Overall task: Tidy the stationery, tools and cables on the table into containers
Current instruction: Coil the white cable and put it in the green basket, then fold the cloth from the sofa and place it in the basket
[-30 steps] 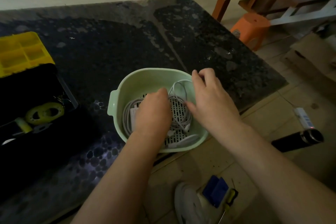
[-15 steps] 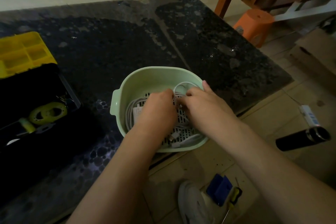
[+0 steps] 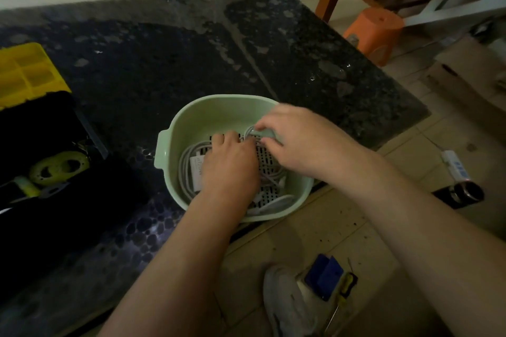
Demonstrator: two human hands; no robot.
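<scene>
A pale green basket point(image 3: 208, 115) with a slotted bottom stands at the near edge of the dark stone table point(image 3: 191, 44). Coiled white cables point(image 3: 184, 164) and a white charger point(image 3: 195, 171) lie inside it. My left hand point(image 3: 230, 167) is down in the basket, pressing on the cables with its fingers curled. My right hand point(image 3: 298, 139) reaches in from the right and pinches a loop of white cable at the basket's far right side. Both hands hide much of the basket's contents.
An open black toolbox point(image 3: 41, 128) with a yellow tray point(image 3: 24, 74) and a yellow-green tape roll point(image 3: 59, 168) sits at the left. On the floor lie a screwdriver point(image 3: 345, 290), a blue item point(image 3: 324, 275), a black flask point(image 3: 460, 194) and an orange stool point(image 3: 375, 30).
My right hand dropped from above the rim into the basket and closed on a cable loop. My left hand stayed on the cables.
</scene>
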